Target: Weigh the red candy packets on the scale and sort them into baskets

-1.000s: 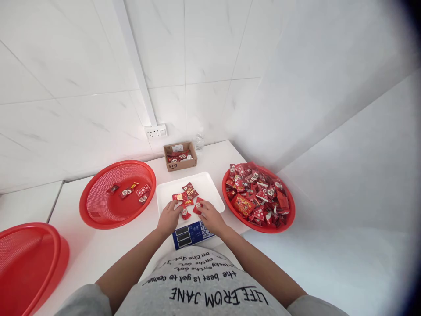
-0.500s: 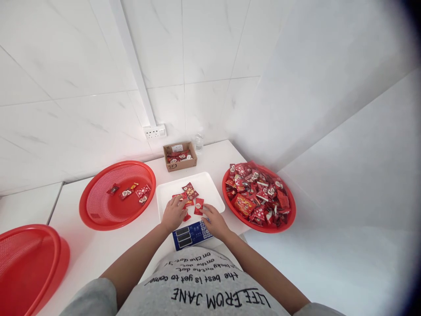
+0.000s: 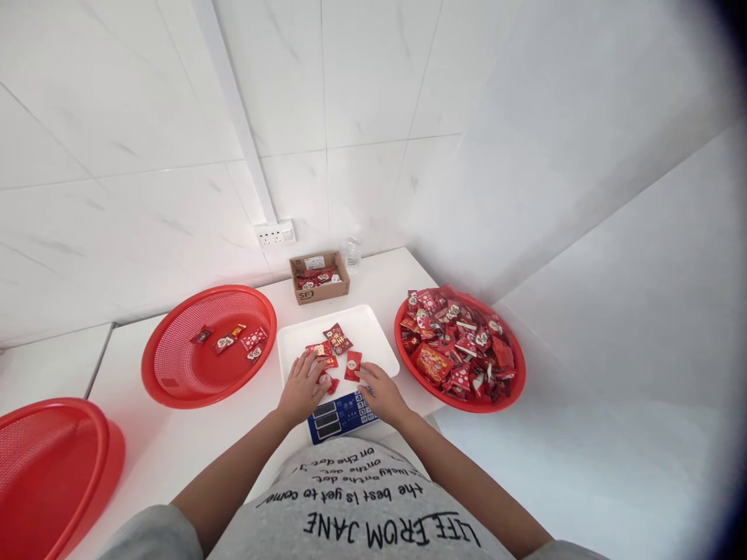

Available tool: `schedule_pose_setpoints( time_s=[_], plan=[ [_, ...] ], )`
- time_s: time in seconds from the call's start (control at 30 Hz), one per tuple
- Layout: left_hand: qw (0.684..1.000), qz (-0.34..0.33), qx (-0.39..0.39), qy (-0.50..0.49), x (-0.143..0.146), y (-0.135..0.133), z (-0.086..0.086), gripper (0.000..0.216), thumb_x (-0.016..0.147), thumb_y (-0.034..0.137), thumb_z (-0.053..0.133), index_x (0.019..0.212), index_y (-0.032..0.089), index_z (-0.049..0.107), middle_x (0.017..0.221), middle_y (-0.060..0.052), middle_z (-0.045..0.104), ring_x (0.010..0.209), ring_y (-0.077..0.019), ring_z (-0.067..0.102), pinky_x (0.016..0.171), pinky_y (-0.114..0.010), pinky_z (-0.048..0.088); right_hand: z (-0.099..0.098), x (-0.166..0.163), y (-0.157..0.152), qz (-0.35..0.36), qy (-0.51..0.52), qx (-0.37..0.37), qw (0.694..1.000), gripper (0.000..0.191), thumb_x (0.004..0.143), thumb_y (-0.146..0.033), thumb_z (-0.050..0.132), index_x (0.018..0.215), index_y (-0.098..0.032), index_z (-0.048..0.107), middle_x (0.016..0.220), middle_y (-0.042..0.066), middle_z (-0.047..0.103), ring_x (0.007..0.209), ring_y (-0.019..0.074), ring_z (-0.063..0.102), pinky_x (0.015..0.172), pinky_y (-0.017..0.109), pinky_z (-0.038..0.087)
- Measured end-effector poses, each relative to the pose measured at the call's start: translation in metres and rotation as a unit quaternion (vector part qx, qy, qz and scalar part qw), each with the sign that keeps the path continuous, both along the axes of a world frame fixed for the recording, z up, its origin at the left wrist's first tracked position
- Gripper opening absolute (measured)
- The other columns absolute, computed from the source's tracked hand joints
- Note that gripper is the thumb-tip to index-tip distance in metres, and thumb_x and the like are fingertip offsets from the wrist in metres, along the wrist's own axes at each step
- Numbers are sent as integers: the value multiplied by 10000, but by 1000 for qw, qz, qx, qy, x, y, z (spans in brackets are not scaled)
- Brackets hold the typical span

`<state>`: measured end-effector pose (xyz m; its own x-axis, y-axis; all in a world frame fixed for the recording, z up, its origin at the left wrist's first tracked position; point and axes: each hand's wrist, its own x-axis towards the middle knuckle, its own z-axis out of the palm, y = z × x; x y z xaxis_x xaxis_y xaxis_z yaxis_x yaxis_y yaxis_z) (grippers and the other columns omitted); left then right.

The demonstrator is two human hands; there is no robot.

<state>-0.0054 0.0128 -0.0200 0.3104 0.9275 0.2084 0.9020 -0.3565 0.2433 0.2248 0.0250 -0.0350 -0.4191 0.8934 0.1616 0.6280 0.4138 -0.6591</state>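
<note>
A white tray sits on a blue-faced scale in front of me, with a few red candy packets lying on it. My left hand lies over the tray's near left edge, fingers spread, tips touching the packets. My right hand rests at the tray's near right edge beside a small red packet, fingers loosely out and nothing in them.
A red basket piled with red packets stands at the right. Another red mesh basket at the left holds several packets. A small cardboard box and a clear bottle are by the wall. Stacked red baskets fill the near left.
My left hand drew back slightly toward me over the packets. My right hand slid off the packet to the tray's near edge.
</note>
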Motion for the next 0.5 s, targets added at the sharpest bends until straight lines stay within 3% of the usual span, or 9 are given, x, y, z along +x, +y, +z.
schedule_pose_setpoints(
  time_s=[0.37,0.5],
  plan=[
    [999,36,-19,5,0,8,-2,456,842,416,439,1244,202,470,1402,-127,343,1323,-291,228,1044,-495,259,1,0,0,2,-19,-7,1000,363,781,-175,478,1125,-187,592,1214,115,522,1148,223,447,984,424,379],
    [989,149,-4,-8,-26,22,10,529,851,452,387,1295,165,399,1410,-149,329,1334,-298,192,1048,-509,225,3,0,0,4,-15,-13,1000,356,787,-187,477,1123,-197,596,1212,110,525,1147,223,450,984,426,379]
  ],
)
